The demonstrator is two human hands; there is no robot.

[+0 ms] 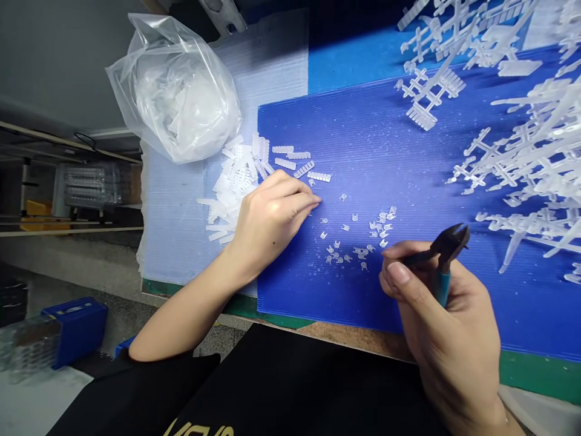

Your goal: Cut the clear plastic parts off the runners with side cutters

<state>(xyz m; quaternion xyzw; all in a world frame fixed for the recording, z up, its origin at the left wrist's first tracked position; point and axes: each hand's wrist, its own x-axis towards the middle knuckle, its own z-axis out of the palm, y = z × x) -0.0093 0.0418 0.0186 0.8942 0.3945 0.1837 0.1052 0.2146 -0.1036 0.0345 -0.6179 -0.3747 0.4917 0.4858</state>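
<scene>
My right hand is wrapped round a pair of side cutters with teal handles, jaws pointing up and slightly parted. My left hand pinches thumb and fingers together just above the blue sheet; whatever is between the fingertips is hidden. Between my hands lie scattered tiny clear plastic clips. Beyond the left fingertips are several toothed clear strips, lying flat. A heap of similar strips sits left of and partly behind my left hand.
Translucent plastic sprues are piled along the right side and at the back right. A clear plastic bag of whitish pieces stands at the back left. Blue corrugated sheet covers the table. A blue crate is on the floor at left.
</scene>
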